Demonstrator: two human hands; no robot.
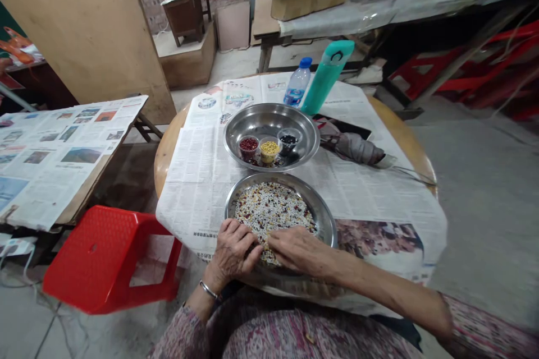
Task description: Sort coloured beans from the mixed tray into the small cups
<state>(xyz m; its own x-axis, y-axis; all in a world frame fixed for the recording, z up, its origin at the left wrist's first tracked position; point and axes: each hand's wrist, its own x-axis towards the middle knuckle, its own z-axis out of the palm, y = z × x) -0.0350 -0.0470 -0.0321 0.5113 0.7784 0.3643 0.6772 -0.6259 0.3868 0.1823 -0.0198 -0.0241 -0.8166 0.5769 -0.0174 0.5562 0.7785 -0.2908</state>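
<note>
A steel basin (329,214) in front of me holds a spread layer of white grains mixed with red, yellow and black beans (273,207). My left hand (236,249) lies at its near left rim, fingers curled and thumb toward the right; whatever is inside them is hidden. Over the near part of the mix, my right hand (297,249) has its fingertips drawn together and pointing down; what they pinch is too small to make out. Behind stands a second steel basin (269,115) with three clear cups: red beans (249,145), yellow beans (269,149) and black beans (288,141).
Newspaper (193,179) covers the round table (166,154). A water bottle (298,83), a teal flask (328,76) and a folded grey umbrella (353,146) stand or lie beyond the basins. A red stool (96,258) is at the left, beside a newspaper-covered bench (71,151).
</note>
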